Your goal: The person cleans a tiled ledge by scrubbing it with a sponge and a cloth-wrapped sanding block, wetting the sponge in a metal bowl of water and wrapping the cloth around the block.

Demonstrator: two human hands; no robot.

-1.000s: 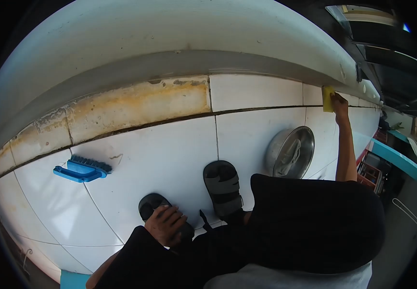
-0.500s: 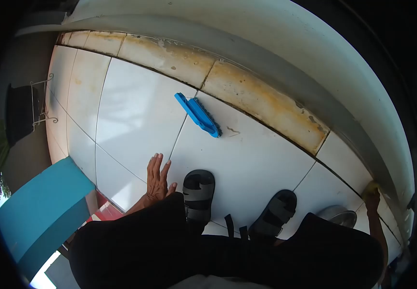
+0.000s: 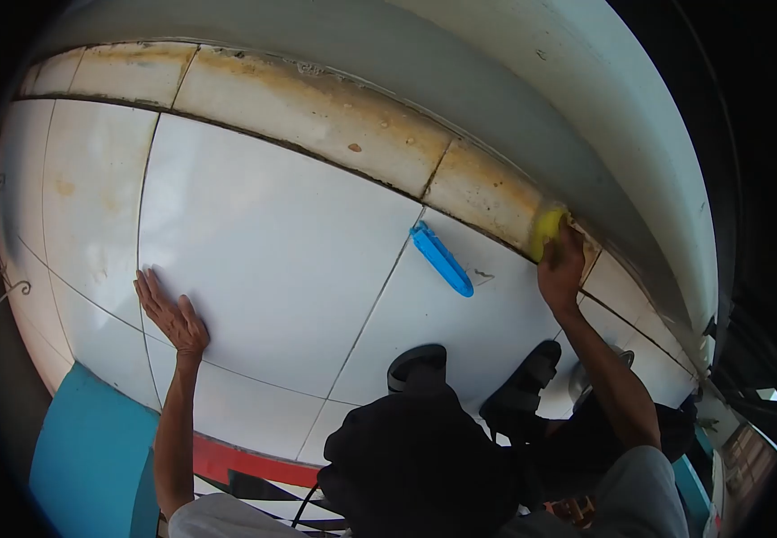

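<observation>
Against the stained skirting tiles [image 3: 316,112], the right hand [image 3: 560,260] grasps a yellow sponge [image 3: 547,231], pressing it to the wall's base; blur makes the exact finger hold hard to judge. The left hand [image 3: 171,314] lies palm down on the white floor [image 3: 263,242], gripping nothing, probably propping the leaning body. Between them, nearer the sponge, the blue brush [image 3: 442,260] rests on the tiles, likely left handy.
</observation>
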